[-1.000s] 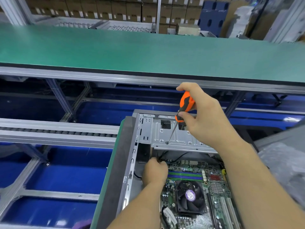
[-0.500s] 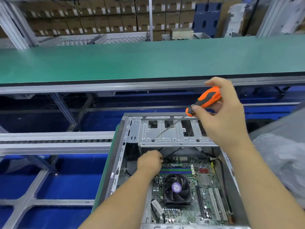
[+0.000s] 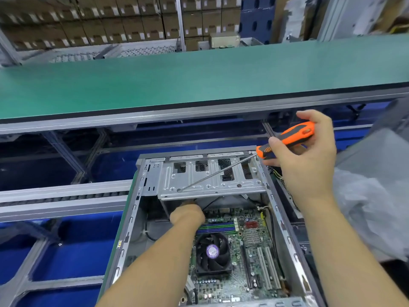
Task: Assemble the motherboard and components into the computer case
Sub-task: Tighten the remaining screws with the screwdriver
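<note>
Here my right hand (image 3: 307, 165) grips the screwdriver (image 3: 285, 139), tip angled toward eight o'clock into a bracket (image 3: 212, 185) hole; left hand (image 3: 187, 214) reaches beneath, grasp hidden, probably steadying.

Bright, even overhead light; wide-angle bend.
Boxes (image 3: 115, 21) at top blurred, belt (image 3: 199, 80) edge curved, soft shadow inside case (image 3: 130, 218).

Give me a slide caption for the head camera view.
Right hand sets screwdriver tip on drive cage; left hand reaches beneath it.
</note>
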The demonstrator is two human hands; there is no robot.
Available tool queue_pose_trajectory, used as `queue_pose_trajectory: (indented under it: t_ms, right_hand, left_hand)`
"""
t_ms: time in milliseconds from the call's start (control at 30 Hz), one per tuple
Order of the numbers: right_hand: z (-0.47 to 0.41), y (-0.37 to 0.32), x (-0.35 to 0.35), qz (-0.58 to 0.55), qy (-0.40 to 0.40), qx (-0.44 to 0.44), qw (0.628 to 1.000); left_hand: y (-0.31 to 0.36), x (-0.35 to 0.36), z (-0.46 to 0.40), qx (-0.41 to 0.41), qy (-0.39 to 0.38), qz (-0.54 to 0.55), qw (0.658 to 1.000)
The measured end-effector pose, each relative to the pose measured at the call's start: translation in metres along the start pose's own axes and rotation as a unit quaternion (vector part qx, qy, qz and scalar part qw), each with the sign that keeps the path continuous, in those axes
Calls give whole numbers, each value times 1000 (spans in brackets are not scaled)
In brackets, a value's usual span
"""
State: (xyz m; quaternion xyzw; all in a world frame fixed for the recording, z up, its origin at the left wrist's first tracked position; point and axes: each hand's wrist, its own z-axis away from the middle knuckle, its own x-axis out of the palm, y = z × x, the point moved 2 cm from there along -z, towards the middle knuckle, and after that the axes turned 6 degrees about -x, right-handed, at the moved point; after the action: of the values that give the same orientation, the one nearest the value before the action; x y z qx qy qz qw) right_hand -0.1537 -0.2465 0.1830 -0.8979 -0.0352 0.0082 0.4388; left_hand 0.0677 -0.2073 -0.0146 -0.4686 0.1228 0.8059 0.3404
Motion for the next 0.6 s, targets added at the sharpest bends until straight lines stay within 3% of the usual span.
queue_pose_trajectory:
  t_ms: [100,333,600]
  right_hand:
    - [-1,4,-6,-10,12,10,1000]
    - [-3,11,-12,-29,16,20,999]
    - [-10,20,-19,-39,23,24,999]
  left_hand:
    - [3,-5,1,-25,-36,11,999]
    - [12,-16,-5,0,-143,-27,989]
    - [19,-15,-9,4,-147,-26,989]
